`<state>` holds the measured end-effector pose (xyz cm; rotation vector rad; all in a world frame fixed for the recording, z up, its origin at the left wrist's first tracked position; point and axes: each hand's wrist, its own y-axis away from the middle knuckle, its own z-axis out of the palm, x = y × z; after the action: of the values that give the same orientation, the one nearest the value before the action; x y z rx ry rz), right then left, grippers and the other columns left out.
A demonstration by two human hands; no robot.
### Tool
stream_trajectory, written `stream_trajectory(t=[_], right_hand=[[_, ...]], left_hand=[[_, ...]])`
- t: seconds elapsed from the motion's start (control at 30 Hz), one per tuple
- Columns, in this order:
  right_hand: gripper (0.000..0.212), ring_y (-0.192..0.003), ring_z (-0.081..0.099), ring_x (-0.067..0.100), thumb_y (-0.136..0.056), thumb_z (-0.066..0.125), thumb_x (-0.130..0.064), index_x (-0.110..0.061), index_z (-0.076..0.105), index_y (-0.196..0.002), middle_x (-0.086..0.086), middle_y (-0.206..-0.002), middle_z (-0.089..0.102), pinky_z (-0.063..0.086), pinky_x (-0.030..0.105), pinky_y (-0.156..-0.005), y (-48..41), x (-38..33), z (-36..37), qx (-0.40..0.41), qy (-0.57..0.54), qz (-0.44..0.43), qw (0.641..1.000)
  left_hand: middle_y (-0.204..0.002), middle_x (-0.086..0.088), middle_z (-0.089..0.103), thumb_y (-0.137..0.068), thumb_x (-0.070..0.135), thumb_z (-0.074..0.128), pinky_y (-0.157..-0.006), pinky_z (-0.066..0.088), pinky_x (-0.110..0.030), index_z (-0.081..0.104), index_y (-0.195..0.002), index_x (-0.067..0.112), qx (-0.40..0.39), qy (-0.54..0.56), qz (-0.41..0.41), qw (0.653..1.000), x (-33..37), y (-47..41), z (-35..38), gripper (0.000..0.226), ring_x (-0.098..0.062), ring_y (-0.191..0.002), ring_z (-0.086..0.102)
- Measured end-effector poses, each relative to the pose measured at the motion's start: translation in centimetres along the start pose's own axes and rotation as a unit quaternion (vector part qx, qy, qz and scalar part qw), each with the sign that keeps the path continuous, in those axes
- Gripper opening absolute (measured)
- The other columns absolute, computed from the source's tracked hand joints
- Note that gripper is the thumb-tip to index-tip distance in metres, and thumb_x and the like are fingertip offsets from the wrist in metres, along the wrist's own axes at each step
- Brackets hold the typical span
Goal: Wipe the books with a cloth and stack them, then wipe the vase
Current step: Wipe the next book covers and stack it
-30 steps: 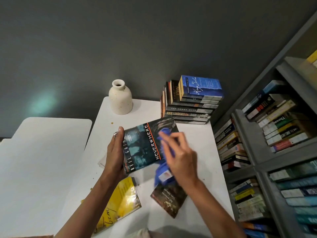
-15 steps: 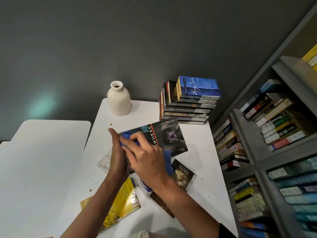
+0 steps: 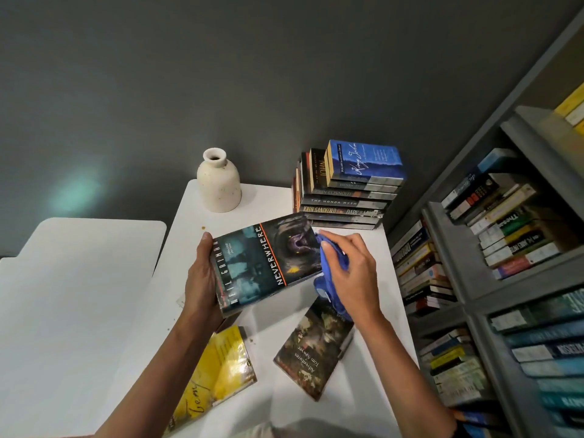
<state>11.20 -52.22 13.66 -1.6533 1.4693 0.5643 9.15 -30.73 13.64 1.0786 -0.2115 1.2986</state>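
My left hand (image 3: 202, 279) grips the spine edge of a dark paperback titled Neverwhere (image 3: 265, 260), held above the white table (image 3: 262, 320). My right hand (image 3: 350, 273) holds a bunched blue cloth (image 3: 331, 279) against the book's right edge. A stack of several books (image 3: 344, 191) stands at the table's far right, a blue one on top. The cream speckled vase (image 3: 218, 181) stands upright at the far left corner. A yellow book (image 3: 218, 371) and a dark Tom Sawyer book (image 3: 316, 346) lie flat near me.
A grey bookshelf (image 3: 467, 298) packed with paperbacks lines the right side, close to the table edge. A second white table (image 3: 72, 295) sits to the left. A dark grey wall stands behind. Small crumbs dot the tabletop.
My right hand swept the cloth from the book's left end across the cover to its right edge. The book stays in my left hand, tilted a little differently.
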Motion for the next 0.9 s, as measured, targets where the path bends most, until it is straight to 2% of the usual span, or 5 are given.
stream_trajectory(t=[0.17,0.6,0.7,0.8,0.9], right_hand=[[0.078,-0.102,0.050,0.003,-0.064,0.083,-0.042,-0.052,0.047,-0.132,-0.005,-0.106,0.040,0.040,0.013,-0.095,-0.3,-0.5,-2.6,-0.212,-0.037,-0.015,0.977],[0.044,-0.093,0.048,-0.004,-0.069,0.082,-0.034,-0.043,0.064,-0.108,-0.010,-0.096,0.042,0.036,0.009,-0.079,-3.5,-1.7,-4.3,-0.264,0.048,-0.042,0.963],[0.037,-0.092,0.053,0.002,-0.069,0.080,-0.040,-0.038,0.066,-0.103,-0.002,-0.097,0.051,0.041,0.021,-0.082,-4.3,-1.2,-4.8,-0.265,0.017,-0.019,0.964],[0.038,-0.101,0.057,0.008,-0.067,0.076,-0.046,-0.036,0.065,-0.102,0.002,-0.105,0.059,0.045,0.028,-0.093,-4.6,-0.4,-5.2,-0.263,-0.032,0.019,0.964],[0.032,-0.100,0.062,0.011,-0.076,0.073,-0.032,-0.020,0.064,-0.104,0.001,-0.104,0.067,0.047,0.025,-0.089,-4.4,0.2,-5.5,-0.274,-0.136,0.052,0.951]], left_hand=[[-0.084,-0.014,0.075,-0.098,0.051,0.039,-0.051,0.058,-0.035,0.064,-0.106,0.009,-0.004,-0.014,-0.095,0.995,0.0,-0.4,-0.4,0.049,-0.026,-0.066,0.073],[-0.090,-0.030,0.068,-0.102,0.036,0.036,-0.046,0.057,-0.048,0.054,-0.115,-0.002,-0.031,-0.033,-0.200,0.979,1.0,-0.4,-0.9,0.044,-0.040,-0.065,0.071],[-0.096,-0.026,0.063,-0.100,0.043,0.040,-0.076,0.056,-0.058,0.061,-0.116,0.003,-0.056,-0.081,-0.166,0.981,0.7,-0.6,-1.1,0.048,-0.038,-0.072,0.067],[-0.080,-0.015,0.052,-0.084,0.077,0.035,-0.065,0.050,-0.033,0.064,-0.119,0.016,-0.072,-0.169,-0.091,0.979,0.0,-0.1,-0.9,0.076,-0.024,-0.062,0.044],[-0.133,-0.010,0.055,-0.064,0.098,0.028,-0.096,0.047,-0.045,0.047,-0.138,0.034,-0.048,-0.278,0.093,0.955,-0.8,-0.1,-1.0,0.099,-0.032,-0.112,0.053]])
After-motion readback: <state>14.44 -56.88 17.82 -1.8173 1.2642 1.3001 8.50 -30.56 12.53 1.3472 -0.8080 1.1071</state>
